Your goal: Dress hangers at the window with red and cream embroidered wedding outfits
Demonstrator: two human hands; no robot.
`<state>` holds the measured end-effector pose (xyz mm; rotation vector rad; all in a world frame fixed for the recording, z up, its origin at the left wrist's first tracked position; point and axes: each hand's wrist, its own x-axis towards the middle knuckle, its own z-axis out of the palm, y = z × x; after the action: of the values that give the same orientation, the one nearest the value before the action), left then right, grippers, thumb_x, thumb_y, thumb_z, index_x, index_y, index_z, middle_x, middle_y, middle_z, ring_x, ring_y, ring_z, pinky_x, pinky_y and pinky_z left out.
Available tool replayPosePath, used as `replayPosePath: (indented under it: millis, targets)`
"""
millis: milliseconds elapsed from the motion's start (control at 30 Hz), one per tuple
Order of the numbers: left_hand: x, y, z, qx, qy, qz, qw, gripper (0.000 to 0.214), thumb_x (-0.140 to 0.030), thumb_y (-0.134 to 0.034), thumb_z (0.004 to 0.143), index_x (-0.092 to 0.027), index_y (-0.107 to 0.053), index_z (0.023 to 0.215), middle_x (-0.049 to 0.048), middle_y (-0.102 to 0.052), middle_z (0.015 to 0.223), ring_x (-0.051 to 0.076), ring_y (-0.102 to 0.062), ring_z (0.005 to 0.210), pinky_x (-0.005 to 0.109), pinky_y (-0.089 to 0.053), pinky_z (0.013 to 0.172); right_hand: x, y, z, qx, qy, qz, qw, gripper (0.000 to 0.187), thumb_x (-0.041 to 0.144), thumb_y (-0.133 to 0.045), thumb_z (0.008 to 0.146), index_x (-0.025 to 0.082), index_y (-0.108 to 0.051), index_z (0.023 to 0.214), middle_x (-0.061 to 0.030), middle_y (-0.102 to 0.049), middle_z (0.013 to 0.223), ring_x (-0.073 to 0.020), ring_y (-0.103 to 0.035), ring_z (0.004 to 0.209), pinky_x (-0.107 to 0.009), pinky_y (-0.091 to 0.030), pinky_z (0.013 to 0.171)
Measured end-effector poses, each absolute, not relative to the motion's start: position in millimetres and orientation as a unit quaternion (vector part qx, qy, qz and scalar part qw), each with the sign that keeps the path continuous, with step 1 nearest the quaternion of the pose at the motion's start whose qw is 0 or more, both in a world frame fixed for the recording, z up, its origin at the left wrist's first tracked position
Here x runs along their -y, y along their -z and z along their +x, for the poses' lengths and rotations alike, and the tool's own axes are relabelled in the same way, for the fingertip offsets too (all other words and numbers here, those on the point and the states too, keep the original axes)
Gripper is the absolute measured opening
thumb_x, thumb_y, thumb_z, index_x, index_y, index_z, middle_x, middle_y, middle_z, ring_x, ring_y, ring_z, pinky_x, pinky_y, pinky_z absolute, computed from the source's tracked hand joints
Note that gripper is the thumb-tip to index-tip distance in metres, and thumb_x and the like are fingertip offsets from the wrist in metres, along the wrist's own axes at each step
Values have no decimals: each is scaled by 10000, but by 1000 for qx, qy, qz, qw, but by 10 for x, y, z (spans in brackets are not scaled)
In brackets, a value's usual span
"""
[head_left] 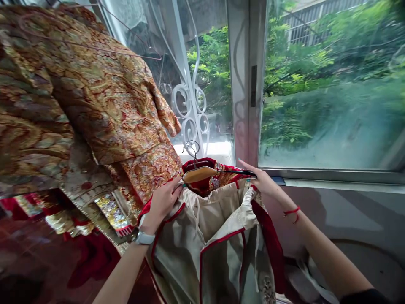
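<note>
A cream skirt [223,249] with red piping and a gathered drawstring waist hangs in front of me, its pale lining side showing. Above the waist is a hanger [202,173] with a metal hook and a dark arm reaching right. My left hand [164,196] is closed on the left end of the waistband, close to the hanger's end. At the opposite end, my right hand [261,179] grips the waistband beside the dark hanger arm, one finger stretched out. Behind the hanger shows a red embroidered garment [218,175]. Some fingertips are hidden by cloth.
Gold brocade garments [110,93] hang close on the left, with a thin wire hanger across them. White scrolled metalwork [190,101] stands before the window [322,97]. A dark flat object [279,180] lies on the sill. Red cloth [91,257] is low at the left.
</note>
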<state>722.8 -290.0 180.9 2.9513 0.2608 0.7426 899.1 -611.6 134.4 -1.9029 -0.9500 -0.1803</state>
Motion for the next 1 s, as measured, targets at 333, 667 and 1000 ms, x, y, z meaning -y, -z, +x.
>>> replayPosePath:
  millis: [333, 667, 1000]
  targets:
    - [2746, -1764, 7417, -27, -255, 964, 63, 435, -360, -360, 897, -196, -657, 1169, 129, -756, 1064, 294, -707, 939, 330, -510, 778, 6616, -1559, 9348, 305, -100, -756, 570, 581, 179, -601, 661, 109, -633, 1237, -54, -740, 801, -137, -605, 617, -218, -452, 541]
    - [2845, -1734, 7402, -3, -245, 968, 57, 321, -330, -319, 946, -243, -587, 1101, 70, -755, 872, 244, -701, 776, 281, -452, 647, 6428, -2234, 9559, 313, 51, -882, 348, 239, 104, -579, 648, 127, -783, 769, -43, -726, 669, -152, -615, 635, -220, -430, 569]
    - [2923, -1832, 7362, -10, -182, 983, -5, 256, -300, -298, 974, -220, -529, 1047, 92, -736, 854, 252, -700, 770, 281, -416, 626, 6053, -2601, 9148, 462, 204, -861, 67, 392, -68, -468, 680, 130, -760, 850, -105, -740, 864, -164, -641, 749, -230, -373, 619]
